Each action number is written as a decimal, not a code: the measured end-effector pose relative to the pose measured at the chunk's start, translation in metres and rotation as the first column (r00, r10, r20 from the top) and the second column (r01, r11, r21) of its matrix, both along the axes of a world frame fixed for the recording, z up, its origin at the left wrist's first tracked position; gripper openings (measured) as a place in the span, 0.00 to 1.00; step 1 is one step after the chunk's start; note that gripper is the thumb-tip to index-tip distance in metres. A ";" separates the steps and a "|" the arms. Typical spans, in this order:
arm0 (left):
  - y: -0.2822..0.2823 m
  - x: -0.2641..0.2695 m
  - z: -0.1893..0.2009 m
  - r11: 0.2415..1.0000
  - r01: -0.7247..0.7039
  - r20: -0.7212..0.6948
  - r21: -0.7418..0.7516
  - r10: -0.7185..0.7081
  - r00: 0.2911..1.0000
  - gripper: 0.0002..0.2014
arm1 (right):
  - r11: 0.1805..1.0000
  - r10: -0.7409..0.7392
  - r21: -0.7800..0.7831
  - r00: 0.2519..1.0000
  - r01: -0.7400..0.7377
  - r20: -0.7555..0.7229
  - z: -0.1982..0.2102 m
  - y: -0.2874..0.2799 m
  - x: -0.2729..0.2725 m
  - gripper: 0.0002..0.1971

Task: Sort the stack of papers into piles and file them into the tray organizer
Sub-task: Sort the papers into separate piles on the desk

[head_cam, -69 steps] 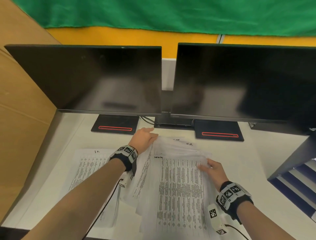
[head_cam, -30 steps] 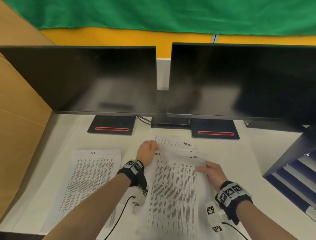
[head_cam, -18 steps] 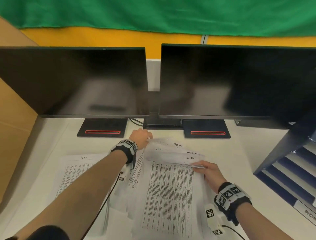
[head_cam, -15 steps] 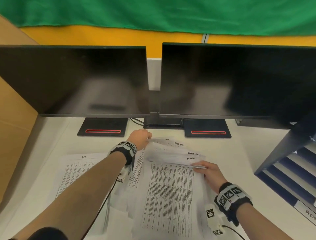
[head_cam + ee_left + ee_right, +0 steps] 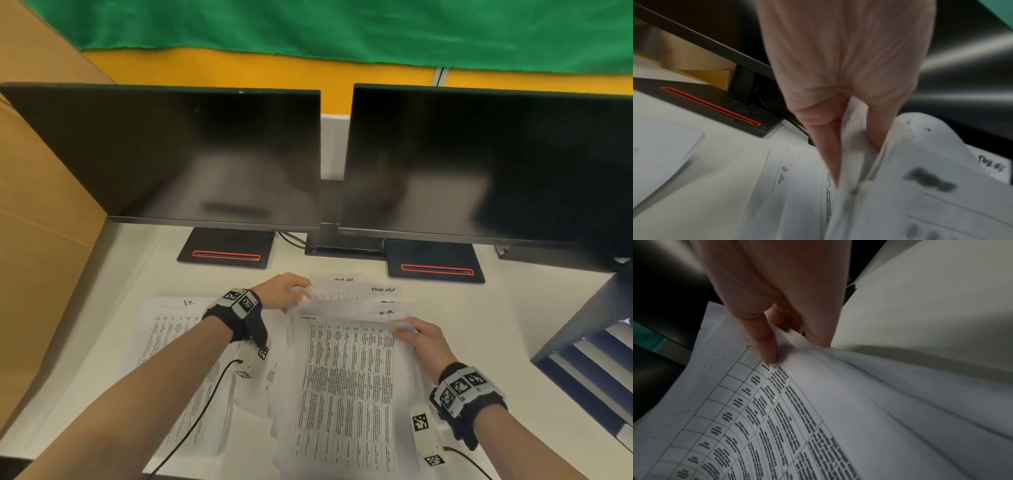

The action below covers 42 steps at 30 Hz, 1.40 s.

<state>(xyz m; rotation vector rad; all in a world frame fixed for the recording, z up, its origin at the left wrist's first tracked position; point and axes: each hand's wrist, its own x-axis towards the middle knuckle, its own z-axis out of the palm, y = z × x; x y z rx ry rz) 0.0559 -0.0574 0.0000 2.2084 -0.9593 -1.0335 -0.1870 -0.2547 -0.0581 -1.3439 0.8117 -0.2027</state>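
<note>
A loose stack of printed papers (image 5: 346,383) lies fanned on the white desk (image 5: 513,308) in front of me. My left hand (image 5: 286,291) pinches the upper left corners of several sheets (image 5: 855,146) between thumb and fingers. My right hand (image 5: 423,337) grips the stack's right edge (image 5: 818,369), thumb on top, fingers under the sheets. A separate pile of printed pages (image 5: 171,342) lies flat to the left, partly under my left forearm. The dark tray organizer (image 5: 589,359) stands at the right edge of the desk.
Two black monitors (image 5: 191,157) (image 5: 479,164) stand across the back on flat bases with red stripes (image 5: 226,255). A brown cardboard panel (image 5: 37,205) walls the left side. Cables run from both wrist cameras over the papers.
My left hand, which lay low on the stack a second ago, has moved up to its top left corner and lifted sheets there. The right hand stays on the right edge.
</note>
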 end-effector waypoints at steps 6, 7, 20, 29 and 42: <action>-0.003 0.009 -0.015 0.982 -0.178 -0.065 -0.069 0.174 0.983 0.19 | 0.990 0.039 -0.133 0.999 -0.041 -0.017 0.006 0.005 0.002 0.08; -0.003 0.017 -0.022 0.970 -0.224 0.046 -0.096 0.230 0.972 0.18 | 0.987 0.046 -0.156 0.999 -0.048 -0.014 0.007 0.005 0.001 0.09; -0.018 0.024 -0.040 0.999 0.031 0.506 0.032 -0.043 0.861 0.10 | 0.987 0.041 -0.154 0.998 -0.046 -0.039 0.017 0.001 -0.009 0.11; 0.006 0.004 -0.004 0.984 -0.066 -0.260 -0.167 0.020 0.965 0.07 | 0.983 -0.017 -0.183 0.996 0.000 -0.092 0.013 0.004 0.002 0.22; -0.001 0.016 -0.026 0.982 -0.184 0.092 -0.034 0.186 0.978 0.16 | 0.999 -0.009 -0.050 1.000 0.007 -0.026 0.019 0.001 -0.007 0.12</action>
